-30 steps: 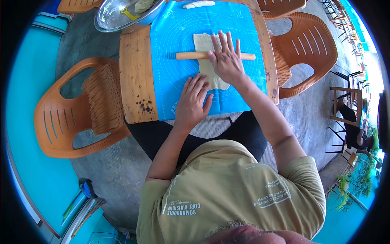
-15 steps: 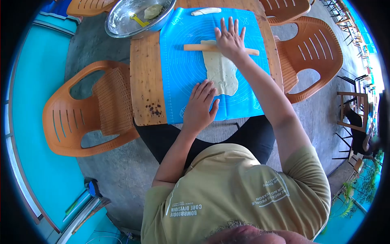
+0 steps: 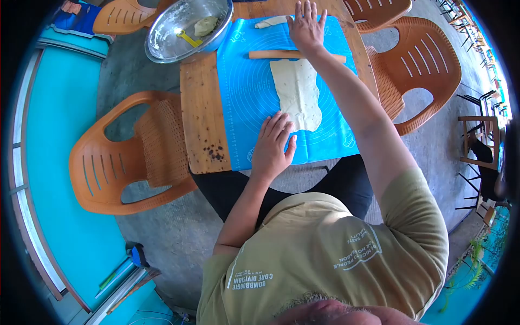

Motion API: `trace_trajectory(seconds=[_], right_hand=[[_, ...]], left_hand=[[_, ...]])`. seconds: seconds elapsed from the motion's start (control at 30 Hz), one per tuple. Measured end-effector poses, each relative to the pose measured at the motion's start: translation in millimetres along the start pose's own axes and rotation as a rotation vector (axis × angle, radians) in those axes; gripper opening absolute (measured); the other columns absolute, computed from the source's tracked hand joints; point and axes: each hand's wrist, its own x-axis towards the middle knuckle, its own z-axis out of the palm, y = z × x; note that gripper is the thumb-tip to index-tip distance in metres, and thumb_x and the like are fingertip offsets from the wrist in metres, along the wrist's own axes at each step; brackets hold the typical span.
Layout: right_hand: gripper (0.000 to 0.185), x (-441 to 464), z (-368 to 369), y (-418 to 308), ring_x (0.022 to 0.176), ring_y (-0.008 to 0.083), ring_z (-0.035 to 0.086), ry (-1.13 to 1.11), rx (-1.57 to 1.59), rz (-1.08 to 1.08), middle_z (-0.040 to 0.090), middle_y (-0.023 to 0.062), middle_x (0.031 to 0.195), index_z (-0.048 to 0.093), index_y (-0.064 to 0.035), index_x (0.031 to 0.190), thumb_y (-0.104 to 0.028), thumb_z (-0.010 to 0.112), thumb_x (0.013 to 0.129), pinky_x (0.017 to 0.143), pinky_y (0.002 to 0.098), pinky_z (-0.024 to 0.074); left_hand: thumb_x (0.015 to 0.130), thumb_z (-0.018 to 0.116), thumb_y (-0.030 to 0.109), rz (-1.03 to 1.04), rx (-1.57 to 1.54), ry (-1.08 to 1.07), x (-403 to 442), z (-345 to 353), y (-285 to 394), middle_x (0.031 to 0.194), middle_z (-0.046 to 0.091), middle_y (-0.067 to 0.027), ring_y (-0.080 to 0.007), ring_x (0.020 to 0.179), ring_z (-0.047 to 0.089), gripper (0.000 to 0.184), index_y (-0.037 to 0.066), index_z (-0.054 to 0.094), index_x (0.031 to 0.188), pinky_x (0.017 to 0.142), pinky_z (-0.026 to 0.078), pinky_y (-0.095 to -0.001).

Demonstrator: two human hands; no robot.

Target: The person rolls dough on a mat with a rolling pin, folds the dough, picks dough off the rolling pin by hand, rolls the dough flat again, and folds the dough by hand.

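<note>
A flattened sheet of dough lies on the blue baking mat. Across its far end sits a wooden rolling pin, partly covered by my right forearm. My right hand reaches past the pin, flat with fingers spread, its wrist over the pin; whether it touches the pin I cannot tell. The fingertips of my left hand rest at the near left corner of the dough, fingers stretched out and gripping nothing. Beside my right fingertips, at the mat's far edge, is a rolled piece of dough.
A metal bowl with a lump of dough and a yellow scraper-like tool stands at the far left of the wooden table. Orange chairs flank the table on both sides.
The rolling pin has moved away from me to the dough's far edge, and my right hand has slid forward over it. My left hand stays at the dough's near corner.
</note>
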Motion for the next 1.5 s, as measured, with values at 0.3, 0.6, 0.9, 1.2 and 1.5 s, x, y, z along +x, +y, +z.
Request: trace_trajectory(seconds=[0.3,0.6,0.9,1.2,1.5], right_hand=[[0.029,-21,-70,34,0.119,0.0314,0.063,-0.415,0.647,0.124,0.07,0.0105,0.118,0.073,-0.0138,0.123,-0.031,0.063,0.102,0.106,0.0491,0.0437],[0.032,-62,-78,84,0.117,0.0265,0.061,-0.444,0.604,-0.263,0.067,0.0038,0.119,0.072,-0.017,0.127,-0.028,0.072,0.097,0.104,0.0451,0.0443],[0.028,-72,-149,76,0.113,0.029,0.062,-0.361,0.725,-0.242,0.065,0.006,0.115,0.071,-0.0146,0.123,-0.017,0.072,0.095,0.097,0.0447,0.0464],[0.033,-133,-229,47,0.132,0.0327,0.056,-0.615,0.764,-0.348,0.063,0.0119,0.132,0.068,-0.0069,0.125,-0.006,0.067,0.093,0.118,0.0521,0.0376],[0.062,-151,-215,15,0.16,0.0428,0.02,-0.711,0.566,-0.255,0.035,0.0222,0.168,0.036,0.0006,0.162,-0.036,0.041,0.112,0.13,0.0578,0.0128]], left_hand=[[0.101,0.064,0.02,-0.012,-0.032,-0.004,-1,0,0,0.144,0.062,-0.0168,-0.0337,0.143,0.052,0.032,0.0,0.068,0.125,0.122,0.038,-0.0527],[0.101,0.065,0.021,-0.009,-0.052,0.048,-1,1,2,0.143,0.063,-0.0178,-0.0351,0.141,0.054,0.034,-0.002,0.069,0.126,0.12,0.04,-0.0539],[0.096,0.07,0.016,0.02,-0.066,0.134,-2,0,3,0.135,0.066,-0.0165,-0.0372,0.134,0.058,0.029,0.0,0.072,0.12,0.115,0.045,-0.0514],[0.09,0.072,0.005,0.051,-0.151,0.24,-10,-28,21,0.111,0.068,-0.008,-0.03,0.104,0.067,0.017,0.005,0.072,0.107,0.093,0.055,-0.0431],[0.094,0.071,0.011,0.009,-0.144,0.143,-23,-13,20,0.133,0.066,-0.0131,-0.0326,0.128,0.062,0.027,0.003,0.072,0.12,0.11,0.049,-0.0474]])
